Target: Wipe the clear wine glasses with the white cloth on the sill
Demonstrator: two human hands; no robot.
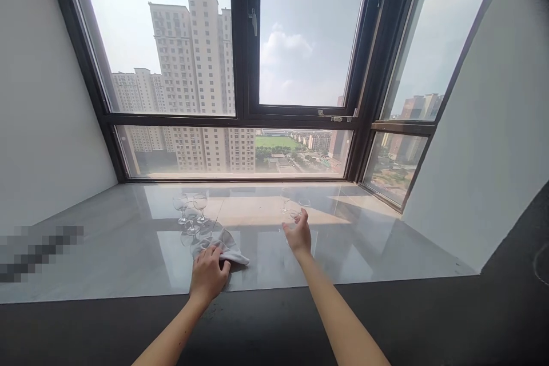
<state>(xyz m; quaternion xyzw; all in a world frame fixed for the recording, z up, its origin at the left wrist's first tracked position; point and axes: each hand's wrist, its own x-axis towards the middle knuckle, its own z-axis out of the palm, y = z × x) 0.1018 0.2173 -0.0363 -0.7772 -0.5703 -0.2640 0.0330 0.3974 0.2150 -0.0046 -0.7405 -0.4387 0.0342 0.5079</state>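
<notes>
My left hand (209, 274) presses its bent fingers into a crumpled grey cloth (229, 249) on the shiny sill, thumb out to the side. Just beyond the cloth stand three stemmed wine glasses, a left one (180, 204), a right one (200, 202) and a nearer one (191, 215), all upright. My right hand (299, 234) curls its thumb and fingers around a clear wine glass (294, 213); the hand hides much of it. Faint outlines of other clear glass (285, 197) show just past these fingers, hard to make out in the glare.
The glossy grey sill (128, 246) ends at a front edge above a dark wall (266, 320). Behind it rises a dark-framed window (244, 120) with tall buildings outside. White walls close in at the left (38, 97) and right (484, 143). Sunlit patches and reflections cover the sill.
</notes>
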